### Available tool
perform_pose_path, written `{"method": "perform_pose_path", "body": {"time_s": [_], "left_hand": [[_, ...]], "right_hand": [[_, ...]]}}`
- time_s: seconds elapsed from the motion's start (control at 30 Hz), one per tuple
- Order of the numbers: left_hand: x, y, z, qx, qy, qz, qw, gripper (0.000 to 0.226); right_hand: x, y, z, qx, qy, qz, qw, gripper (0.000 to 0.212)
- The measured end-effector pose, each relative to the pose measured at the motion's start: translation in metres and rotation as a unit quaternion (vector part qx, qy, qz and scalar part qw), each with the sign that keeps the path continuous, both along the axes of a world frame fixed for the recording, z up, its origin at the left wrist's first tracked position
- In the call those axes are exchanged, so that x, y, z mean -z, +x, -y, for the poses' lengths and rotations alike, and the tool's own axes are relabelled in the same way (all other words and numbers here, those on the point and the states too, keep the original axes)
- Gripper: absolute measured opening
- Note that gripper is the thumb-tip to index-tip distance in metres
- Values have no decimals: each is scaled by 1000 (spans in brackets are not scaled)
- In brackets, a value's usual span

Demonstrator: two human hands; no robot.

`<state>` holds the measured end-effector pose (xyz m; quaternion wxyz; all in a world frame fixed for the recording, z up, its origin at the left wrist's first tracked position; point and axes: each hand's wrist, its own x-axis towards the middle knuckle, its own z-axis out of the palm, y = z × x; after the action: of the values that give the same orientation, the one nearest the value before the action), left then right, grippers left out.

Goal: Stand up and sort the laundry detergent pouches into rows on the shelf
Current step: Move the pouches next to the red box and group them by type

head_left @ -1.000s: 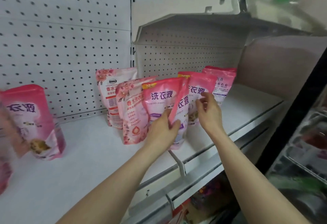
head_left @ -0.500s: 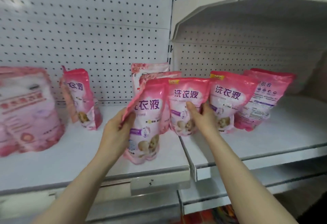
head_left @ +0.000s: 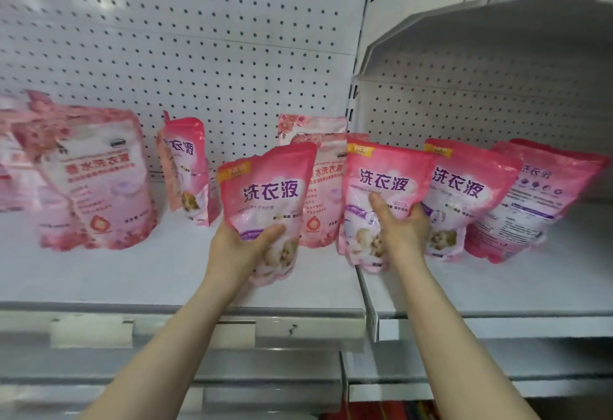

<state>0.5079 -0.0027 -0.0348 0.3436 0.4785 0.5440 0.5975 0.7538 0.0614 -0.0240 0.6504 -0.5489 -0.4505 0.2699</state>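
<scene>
Several pink detergent pouches stand on a white shelf. My left hand grips the lower part of one pink pouch, upright and facing me near the shelf's front. My right hand holds a second matching pouch at the seam between two shelf boards. Two more pink pouches stand to its right. Behind my hands are pale floral pouches. A small pink pouch and a large floral pouch stand at the left.
A white pegboard back wall rises behind the pouches. An upper shelf bracket overhangs the right bay. The shelf front rail carries price strips. Bare shelf surface lies at the front right.
The view has swung left and closer. My left hand has turned its pouch to face front and set it apart to the left; my right hand now holds the neighbouring pouch lower down.
</scene>
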Motion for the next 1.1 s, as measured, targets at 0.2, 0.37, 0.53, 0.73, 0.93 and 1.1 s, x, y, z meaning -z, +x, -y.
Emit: {"method": "perform_pose_path", "body": {"time_s": [0.2,0.37,0.53,0.73,0.93,1.1], "left_hand": [[-9,-3,20,-33,51,93,994,30],[-15,-34,52,-26,93,83,992,44],[-5,-85,88,-44,83,41,995,37],[-5,-176,123,-104,74,49,991,38],[-8,-286,155,-128,71,20,989,40],[-4,-379,182,-164,70,-2,984,54]], "right_hand": [[-19,-8,31,-86,12,-104,991,36],[-32,-46,52,-168,14,-123,978,36],[-25,-108,67,-232,-10,-112,966,46],[-21,-194,86,-251,-29,-83,964,39],[-21,-304,115,-282,-13,-113,953,35],[-11,-401,132,-304,-10,-120,945,46]]}}
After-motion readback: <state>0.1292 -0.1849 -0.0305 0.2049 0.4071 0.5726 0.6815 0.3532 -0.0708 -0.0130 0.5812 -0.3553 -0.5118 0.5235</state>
